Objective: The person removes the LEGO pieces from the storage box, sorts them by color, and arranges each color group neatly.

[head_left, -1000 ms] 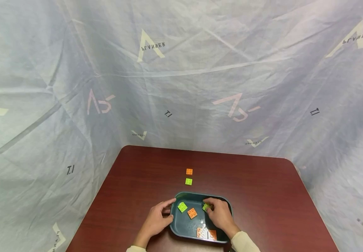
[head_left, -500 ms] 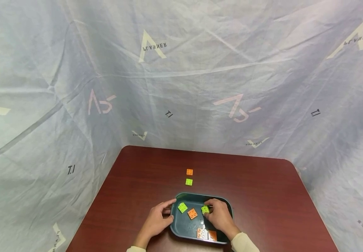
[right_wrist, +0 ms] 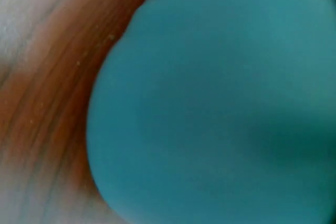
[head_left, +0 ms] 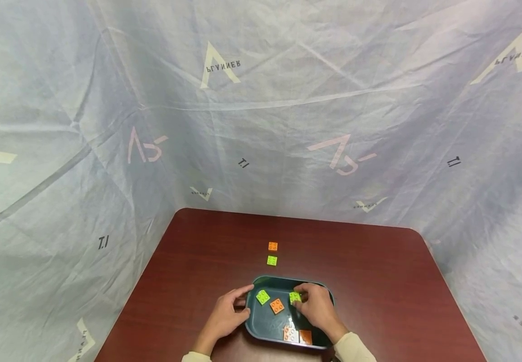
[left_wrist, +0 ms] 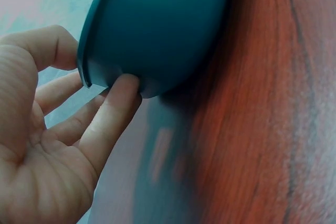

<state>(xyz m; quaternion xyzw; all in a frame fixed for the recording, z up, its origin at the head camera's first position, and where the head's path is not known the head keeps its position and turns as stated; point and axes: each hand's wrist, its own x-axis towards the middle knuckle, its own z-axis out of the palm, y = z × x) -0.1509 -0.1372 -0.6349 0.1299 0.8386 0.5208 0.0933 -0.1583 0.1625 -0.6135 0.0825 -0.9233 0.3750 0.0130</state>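
My left hand [head_left: 224,313] holds the left end of the dark teal tray [head_left: 261,331], thumb and fingers against its outside; in the left wrist view, fingertips touch the tray's rim and outer wall. Inside the tray, my right hand [head_left: 317,306] pinches a lime green toy building block [head_left: 294,297] near the far wall. To its left lie another green block [head_left: 262,297] and an orange block [head_left: 276,305]. Along the near wall are an orange and white piece [head_left: 290,334] and an orange block [head_left: 305,337]. The tray's outer wall [right_wrist: 210,93] fills most of the right wrist view.
Beyond the tray, an orange block [head_left: 272,246] and a green block [head_left: 272,260] sit one behind the other on the reddish-brown table [head_left: 369,271]. Printed grey sheeting [head_left: 261,125] hangs at the back and sides.
The green block in my right fingers has shifted slightly left and turned, so more of its studded top shows. My left hand stays at the tray's end.
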